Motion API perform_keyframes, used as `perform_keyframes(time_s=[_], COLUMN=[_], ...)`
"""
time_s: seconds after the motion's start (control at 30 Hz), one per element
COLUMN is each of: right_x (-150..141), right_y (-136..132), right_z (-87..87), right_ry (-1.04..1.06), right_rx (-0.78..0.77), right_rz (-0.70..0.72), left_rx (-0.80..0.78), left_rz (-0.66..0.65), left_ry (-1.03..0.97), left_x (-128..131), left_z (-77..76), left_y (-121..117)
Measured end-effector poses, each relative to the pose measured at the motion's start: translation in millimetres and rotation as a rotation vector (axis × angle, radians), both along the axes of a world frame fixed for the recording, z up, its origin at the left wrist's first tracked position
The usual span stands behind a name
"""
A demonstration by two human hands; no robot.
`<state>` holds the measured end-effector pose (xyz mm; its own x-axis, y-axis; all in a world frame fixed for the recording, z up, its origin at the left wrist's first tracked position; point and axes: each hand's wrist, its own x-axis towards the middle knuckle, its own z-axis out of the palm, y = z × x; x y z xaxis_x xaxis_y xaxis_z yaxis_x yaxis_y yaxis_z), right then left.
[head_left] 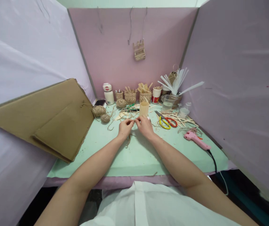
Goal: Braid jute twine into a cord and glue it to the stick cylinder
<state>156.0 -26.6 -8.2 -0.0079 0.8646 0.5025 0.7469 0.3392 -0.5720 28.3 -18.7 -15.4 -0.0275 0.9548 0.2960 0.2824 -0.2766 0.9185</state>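
Both hands meet at the middle of the pale green work mat [134, 157], fingertips nearly touching. The left hand [125, 128] and the right hand [144, 125] each pinch a thin strand of tan jute twine [128, 142] between thumb and forefinger, fingers closed on it; the hands sit so close that the exact grip is hard to make out. A loose tail of the twine hangs from the left hand and lies curled on the mat just below it.

Judging by the pose, the step in hand looks like knotting or twisting the strand. The next move would call for a steady pinch on both sides and an even pull, so the thin fibre neither slips nor frays.

Just behind the hands stands a small upright tube of pale wooden craft sticks [144, 108]. To its left lie two balls of jute twine [99, 110], with loose strands trailing between them. To the right of the hands are scissors with yellow and red handles [166, 122], scattered wooden sticks, and nearer the mat's right edge a pink hot glue gun [195, 138] with a black cord.

Along the back wall stand a white glue bottle [108, 93], little stick baskets and a cup of white strips [178, 84]. A folded sheet of brown cardboard [52, 119] leans at the left. Pinkish partition boards enclose the desk.
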Motion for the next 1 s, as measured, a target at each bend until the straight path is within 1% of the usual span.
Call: perform_keyframes(time_s=[0.1, 0.2, 0.27, 0.33, 0.4, 0.5, 0.63, 0.7, 0.77, 0.83, 0.93, 1.0], right_x=[-1, -1, 0, 1, 3, 4, 4, 4, 5, 6, 6, 5], right_y=[1, 5, 9, 12, 14, 14, 13, 14, 16, 16, 12, 8], right_z=[-1.0, -2.9, -3.9, -4.5, -4.9, -5.2, -5.3, -5.2, -4.9, -4.0, -1.1, 0.8], right_ry=[-0.017, 0.033, 0.11, 0.214, 0.322, 0.448, 0.524, 0.52, 0.479, 0.418, 0.338, 0.304], right_rx=[-0.044, -0.096, -0.133, -0.188, -0.243, -0.288, -0.326, -0.311, -0.266, -0.188, -0.019, 0.048], right_rz=[-0.018, -0.007, 0.025, 0.069, 0.12, 0.195, 0.245, 0.246, 0.226, 0.195, 0.128, 0.113], left_rx=[-0.003, -0.051, -0.129, -0.236, -0.347, -0.466, -0.536, -0.54, -0.527, -0.503, -0.444, -0.39], left_rz=[0.002, -0.046, -0.119, -0.222, -0.319, -0.403, -0.485, -0.484, -0.45, -0.402, -0.315, -0.243], left_ry=[-0.04, -0.203, -0.374, -0.533, -0.644, -0.721, -0.739, -0.743, -0.75, -0.748, -0.718, -0.699], left_x=[2, 4, 5, 4, 3, -1, -6, -7, -7, -7, -6, -5], left_z=[-1.1, -4.3, -6.4, -7.1, -6.0, -1.7, 2.2, 1.7, 0.2, -1.4, -2.5, -2.6], left_y=[0, 3, 5, 7, 7, 6, 6, 8, 10, 11, 12, 12])
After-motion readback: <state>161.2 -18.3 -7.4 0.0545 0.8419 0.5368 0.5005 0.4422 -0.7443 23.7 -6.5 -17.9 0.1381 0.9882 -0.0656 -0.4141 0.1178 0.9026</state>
